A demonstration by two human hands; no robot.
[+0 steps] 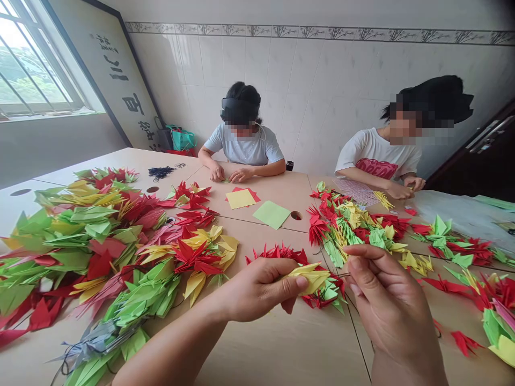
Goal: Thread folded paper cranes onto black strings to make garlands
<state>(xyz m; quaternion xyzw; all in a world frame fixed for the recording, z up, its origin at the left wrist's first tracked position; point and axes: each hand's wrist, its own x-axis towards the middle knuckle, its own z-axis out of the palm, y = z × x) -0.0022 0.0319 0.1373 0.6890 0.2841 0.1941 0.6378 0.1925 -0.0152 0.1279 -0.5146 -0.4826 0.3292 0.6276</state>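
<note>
Over the middle of the table, my left hand is closed on a yellow folded paper crane, thumb on top of it. To its right, my right hand is closed, thumb and forefinger pinching a thin dark strand that reaches toward the yellow crane. Whether this strand is thread or a needle is too small to tell. Just beyond and below my hands lie red folded paper cranes and a cluster of green and red ones, partly hidden by my left hand.
A big heap of strung folded paper covers the table's left side. More red, green and yellow bunches lie to the right. Green and yellow paper squares and black cords lie farther back. Two people sit across, hands on the table.
</note>
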